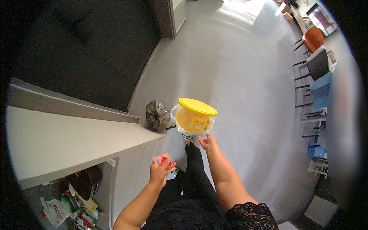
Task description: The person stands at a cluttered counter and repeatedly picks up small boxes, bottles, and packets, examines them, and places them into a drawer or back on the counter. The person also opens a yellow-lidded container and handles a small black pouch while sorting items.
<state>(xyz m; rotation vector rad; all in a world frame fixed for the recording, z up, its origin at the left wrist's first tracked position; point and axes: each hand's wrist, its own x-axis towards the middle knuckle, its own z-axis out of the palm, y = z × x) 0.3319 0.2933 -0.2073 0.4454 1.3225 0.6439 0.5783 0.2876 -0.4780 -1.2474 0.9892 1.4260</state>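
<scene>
My left hand is closed around a small pink and red packet, held in front of my left thigh. My right hand reaches forward with its palm turned up and its fingers apart, holding nothing that I can see. Just beyond its fingertips is a tub with yellowish sides and white plastic about it. A round yellow lid sits tilted over its top. Whether my fingers touch the tub I cannot tell. Left of the tub, a dark crumpled plastic bag stands against the cabinet's end.
A white cabinet with an open compartment of mixed packets runs along my left. Behind it is a dark door. Several chairs, one orange and one blue, line the right side. Grey floor stretches ahead.
</scene>
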